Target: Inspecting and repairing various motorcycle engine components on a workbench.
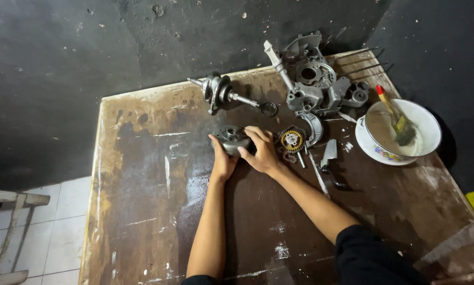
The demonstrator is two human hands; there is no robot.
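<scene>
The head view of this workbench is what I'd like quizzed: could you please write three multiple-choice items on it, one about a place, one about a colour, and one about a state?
1. Where does the crankshaft lie relative to the hands?
A. Beyond them
B. Under the forearms
C. In the bowl

2. What colour is the brush handle's tip?
A. Blue
B. Red
C. Green

3. How is the round metal part held?
A. By both hands
B. By one hand
C. Untouched

Answers:
1. A, it lies on the table past the fingertips.
2. B, the end sticking out of the white bowl is red.
3. A, the left hand and right hand both grip it.
</scene>
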